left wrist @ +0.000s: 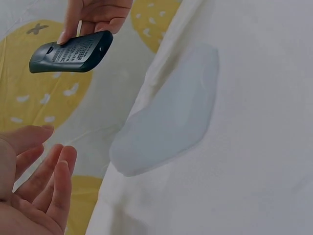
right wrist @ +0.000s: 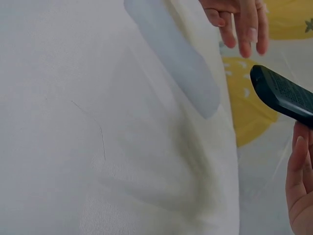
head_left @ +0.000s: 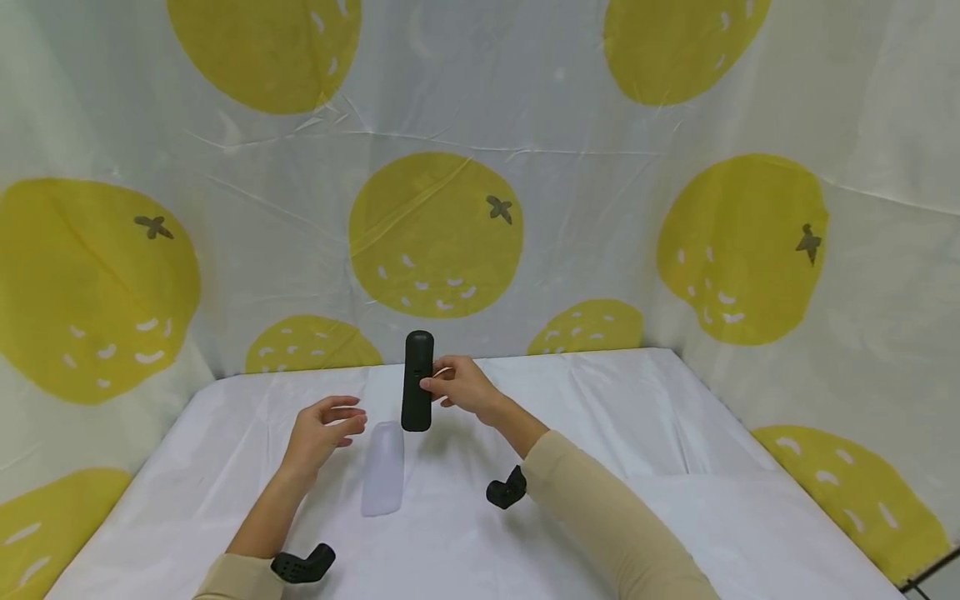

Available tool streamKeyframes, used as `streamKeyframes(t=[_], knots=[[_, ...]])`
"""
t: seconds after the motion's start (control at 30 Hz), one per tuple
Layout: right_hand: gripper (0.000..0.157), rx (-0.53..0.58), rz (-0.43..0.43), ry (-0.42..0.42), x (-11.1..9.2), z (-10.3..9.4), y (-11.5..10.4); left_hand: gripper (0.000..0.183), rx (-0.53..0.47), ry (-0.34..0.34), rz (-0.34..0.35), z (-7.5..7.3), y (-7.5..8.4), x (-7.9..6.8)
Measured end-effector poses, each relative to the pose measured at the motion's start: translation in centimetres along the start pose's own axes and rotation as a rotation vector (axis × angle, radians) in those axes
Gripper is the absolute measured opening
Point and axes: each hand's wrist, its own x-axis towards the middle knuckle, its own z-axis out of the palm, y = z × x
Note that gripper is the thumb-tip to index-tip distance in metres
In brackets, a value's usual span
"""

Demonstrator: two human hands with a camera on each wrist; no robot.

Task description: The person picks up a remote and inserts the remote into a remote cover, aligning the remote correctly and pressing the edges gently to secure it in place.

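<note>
My right hand (head_left: 467,387) pinches a dark remote control (head_left: 417,382) by its side, between thumb and fingers, and holds it upright above the table. In the left wrist view, printed text covers the back of the remote control (left wrist: 71,52). A translucent, pale remote cover (head_left: 383,471) lies flat on the white cloth, below and slightly left of the remote. To the left of both, my left hand (head_left: 318,437) is raised with loosely bent fingers and nothing in it. The left wrist view shows this left hand (left wrist: 36,186) apart from the cover (left wrist: 171,112).
A white cloth (head_left: 600,417) with creases covers the table. Behind it hangs a pale curtain (head_left: 585,233) printed with large yellow fruit. Black wrist devices, one at the left sleeve (head_left: 302,564) and one at the right (head_left: 507,488), stick out over the table.
</note>
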Motion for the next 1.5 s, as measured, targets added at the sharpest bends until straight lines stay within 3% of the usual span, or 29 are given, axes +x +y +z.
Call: streamKeyframes(t=[0.23, 0.4, 0.67, 1.1, 1.5], knots=[[0.02, 0.049, 0.017, -0.001, 0.6, 1.3, 0.5, 0.04, 0.032, 0.0, -0.013, 0.0, -0.8, -0.1], [0.019, 0.091, 0.037, 0.04, 1.0, 2.1, 1.1, 0.041, 0.059, -0.001, -0.011, 0.1, -1.1, 0.0], [0.02, 0.112, 0.052, 0.093, 1.5, 3.7, 2.1, 0.038, 0.13, -0.005, -0.062, 0.5, -1.7, 0.2], [0.022, 0.075, 0.075, 0.2, 2.0, 5.7, 3.0, 0.039, 0.152, -0.034, -0.1, 1.1, -1.9, 0.1], [0.021, -0.001, 0.079, 0.249, 1.9, 6.0, 2.8, 0.039, 0.172, -0.024, -0.124, 1.2, -1.8, 0.2]])
